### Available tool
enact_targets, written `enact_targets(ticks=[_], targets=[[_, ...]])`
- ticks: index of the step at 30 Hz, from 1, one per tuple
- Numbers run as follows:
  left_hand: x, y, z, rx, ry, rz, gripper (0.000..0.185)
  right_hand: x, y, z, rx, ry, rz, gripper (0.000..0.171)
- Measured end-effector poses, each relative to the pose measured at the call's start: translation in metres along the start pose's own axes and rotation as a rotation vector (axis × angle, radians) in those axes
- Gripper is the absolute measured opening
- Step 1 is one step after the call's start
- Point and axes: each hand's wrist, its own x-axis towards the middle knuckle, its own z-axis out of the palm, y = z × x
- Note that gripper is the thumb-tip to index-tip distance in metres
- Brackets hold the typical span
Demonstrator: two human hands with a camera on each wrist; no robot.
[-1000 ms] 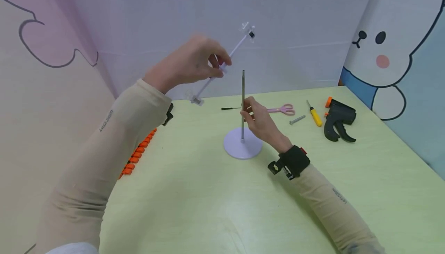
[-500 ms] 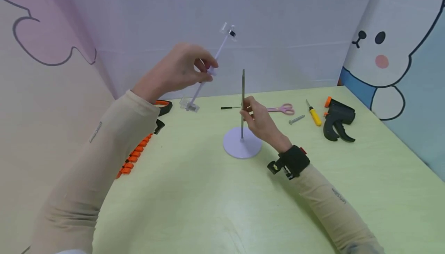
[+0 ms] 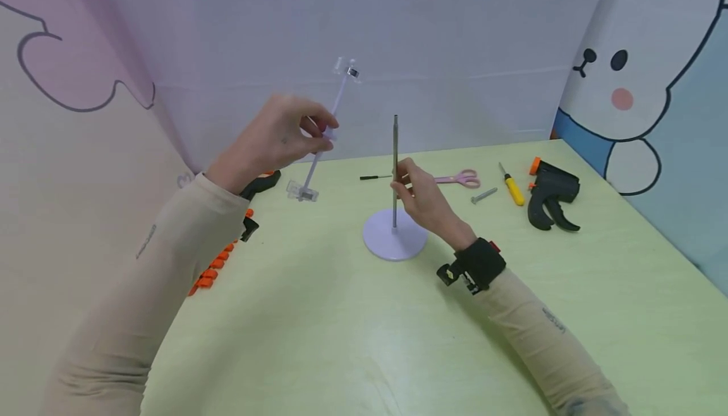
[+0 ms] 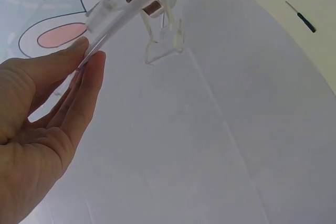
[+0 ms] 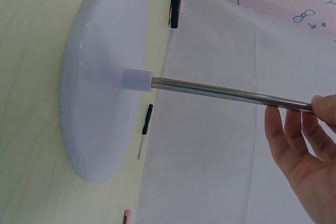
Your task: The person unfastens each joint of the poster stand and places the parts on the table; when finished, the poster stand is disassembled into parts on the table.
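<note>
While my right hand [image 3: 423, 198] pinches the upright metal rod [image 3: 395, 163] about halfway up, thumb and fingertips curled round it, the rod stands in its round pale base [image 3: 395, 242] on the green desk [image 3: 352, 340]. My left hand [image 3: 279, 138] is raised to the left of the rod, apart from it, and holds a clear plastic arm [image 3: 325, 131] between thumb and fingers at its middle. That arm is tilted, with a small clear clip at its top end [image 3: 347, 69] and another at its bottom end [image 3: 301, 191], just above the desk. Behind the stand lie a thin black tool [image 3: 374, 177] and pink scissors [image 3: 461, 179]. Farther right are a bolt [image 3: 485, 196], a yellow screwdriver [image 3: 514, 188] and a black clamp [image 3: 550, 198]. Orange pieces [image 3: 216, 267] line the left edge of the desk.
</note>
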Motion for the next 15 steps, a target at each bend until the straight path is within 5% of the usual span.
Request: enact_targets(ticks=[15], targets=[[-0.015,-0.016,0.011,-0.063,0.036,-0.021,0.021,0.0,-0.001,-0.001,-0.016,-0.006,0.006,0.018]])
